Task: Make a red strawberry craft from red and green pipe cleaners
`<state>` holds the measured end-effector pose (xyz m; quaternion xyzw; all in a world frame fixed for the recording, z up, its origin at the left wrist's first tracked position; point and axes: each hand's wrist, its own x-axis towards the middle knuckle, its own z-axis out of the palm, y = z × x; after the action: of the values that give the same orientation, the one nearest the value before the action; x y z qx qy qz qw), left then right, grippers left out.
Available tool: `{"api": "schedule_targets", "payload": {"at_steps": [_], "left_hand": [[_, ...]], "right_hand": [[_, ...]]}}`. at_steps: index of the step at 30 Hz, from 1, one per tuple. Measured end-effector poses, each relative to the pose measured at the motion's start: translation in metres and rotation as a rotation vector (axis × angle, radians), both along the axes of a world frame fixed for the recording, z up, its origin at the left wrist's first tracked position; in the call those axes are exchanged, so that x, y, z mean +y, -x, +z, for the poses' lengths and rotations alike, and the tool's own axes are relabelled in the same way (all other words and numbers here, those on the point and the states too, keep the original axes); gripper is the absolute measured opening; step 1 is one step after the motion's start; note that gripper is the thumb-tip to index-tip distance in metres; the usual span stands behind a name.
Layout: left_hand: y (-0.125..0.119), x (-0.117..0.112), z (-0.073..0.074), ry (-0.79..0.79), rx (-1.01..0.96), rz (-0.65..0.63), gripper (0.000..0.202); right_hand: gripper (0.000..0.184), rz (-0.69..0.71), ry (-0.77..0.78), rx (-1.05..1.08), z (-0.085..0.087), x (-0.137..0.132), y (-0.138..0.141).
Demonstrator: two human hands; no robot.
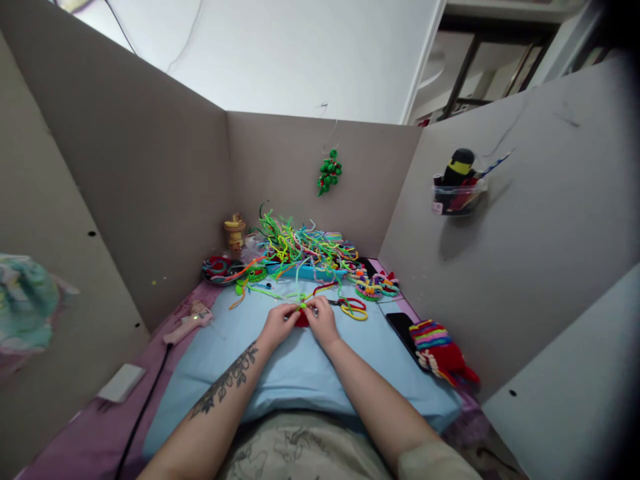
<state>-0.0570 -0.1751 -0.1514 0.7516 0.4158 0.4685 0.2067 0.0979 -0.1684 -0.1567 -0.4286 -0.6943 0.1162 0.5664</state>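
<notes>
My left hand (280, 324) and my right hand (323, 321) meet over the light blue cloth (290, 373), fingers pinched together on a green pipe cleaner (303, 305). Just below the fingertips is a red piece (301, 321); whether it is joined to the green one I cannot tell. Scissors (356, 318) with red and yellow handles lie to the right of my right hand. Loose pipe cleaners lie in front of the fingers. Behind them a blue tray (313, 274) holds a tangled heap of coloured pipe cleaners (303, 245).
At left are a pink glue gun (187, 325), its black cord and a white box (123, 383). A phone (399, 325) lies at right beside a striped red craft piece (440, 350). Colourful woven pieces (369, 288) sit by the tray. Grey panels enclose the table; a container (457, 200) hangs right.
</notes>
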Motion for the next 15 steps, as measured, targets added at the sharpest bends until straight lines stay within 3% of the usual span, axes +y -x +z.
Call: {"api": "schedule_targets", "payload": {"at_steps": [15], "left_hand": [[-0.0004,-0.0002,0.0017,0.053,-0.04,-0.026,0.016]], "right_hand": [[0.014,0.016,0.058,-0.029,0.0025,-0.0015,0.0002]]}}
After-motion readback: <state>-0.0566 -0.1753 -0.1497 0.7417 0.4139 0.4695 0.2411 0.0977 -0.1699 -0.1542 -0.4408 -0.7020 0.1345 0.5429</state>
